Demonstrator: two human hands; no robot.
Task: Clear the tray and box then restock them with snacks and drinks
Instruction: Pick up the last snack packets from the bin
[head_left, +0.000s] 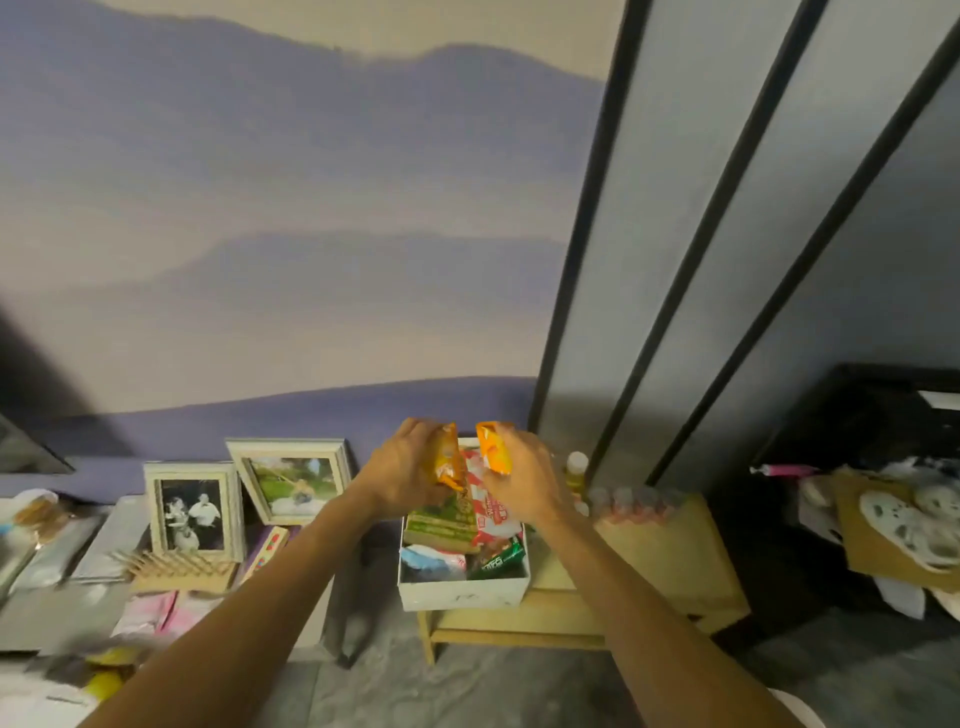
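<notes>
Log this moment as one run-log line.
left hand: grips orange snack packet | right hand: grips second orange packet | both over white box | box on low wooden table

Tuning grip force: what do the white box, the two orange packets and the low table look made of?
The white box: probably cardboard, matte white; thin straight walls, scuffed front. The orange packet in the left hand and the orange packet in the right hand: glossy plastic film, seemingly; shiny, crinkled. The low table: pale wood or laminate, matte; tan, square legs.
</notes>
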